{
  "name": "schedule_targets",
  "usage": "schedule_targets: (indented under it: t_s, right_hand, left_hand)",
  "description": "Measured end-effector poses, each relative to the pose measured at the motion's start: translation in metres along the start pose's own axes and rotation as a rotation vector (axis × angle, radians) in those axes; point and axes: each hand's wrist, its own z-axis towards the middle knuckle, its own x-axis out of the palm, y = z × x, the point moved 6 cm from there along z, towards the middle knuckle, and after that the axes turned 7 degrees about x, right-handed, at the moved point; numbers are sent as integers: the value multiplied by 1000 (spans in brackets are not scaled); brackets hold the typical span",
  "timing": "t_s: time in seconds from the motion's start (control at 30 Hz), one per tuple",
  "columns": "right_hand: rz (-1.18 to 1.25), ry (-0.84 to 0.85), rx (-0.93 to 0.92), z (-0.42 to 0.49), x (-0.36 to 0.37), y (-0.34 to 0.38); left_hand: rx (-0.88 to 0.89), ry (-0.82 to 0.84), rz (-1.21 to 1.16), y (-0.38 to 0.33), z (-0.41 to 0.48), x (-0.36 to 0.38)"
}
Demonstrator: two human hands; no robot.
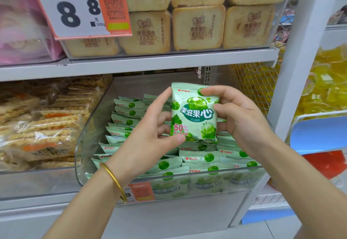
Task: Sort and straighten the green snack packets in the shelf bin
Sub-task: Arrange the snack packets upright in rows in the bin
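The white metal shelving unit (139, 64) carries, on its lower level, a clear curved-front plastic shelf bin (90, 126) that sits between crisp rice cakes in clear wrap and a mesh basket of yellow sweets. Inside the bin lie the pale green foil snack packets (202, 157), layered in overlapping rows; the left rows look fairly even, while those toward the front right sit flatter and a little askew. One green packet printed with grapes (194, 114) is held upright above the pile, face toward the camera, clear of the others. The left hand (150, 137), with a thin gold bangle at the wrist, grasps the packet's left side, thumb pressed at the lower corner and forefinger running up the edge. The right hand (242, 124) pinches the right side, forefinger hooked over the top corner and thumb on the edge. The packet looks light and soft, a puffed film pouch with slick, glossy skin that would likely slide against its neighbours and crinkle under pressure. The crimped seams at top and bottom seem the stiffest parts, so the side edges and corners, as gripped now, are probably the best places to hold, without squeezing the middle. Setting it down flat and aligned with a row should take little force.
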Motion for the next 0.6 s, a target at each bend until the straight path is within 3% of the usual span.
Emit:
schedule_targets:
  t_s: [0.4,0.6]
  right_hand:
    - [-2,3,-3,-3,0,4]
    - [52,-6,3,-4,5,3]
  left_hand:
    - [22,-53,81,-2,3,1]
    - [243,-198,621,-8,0,-2]
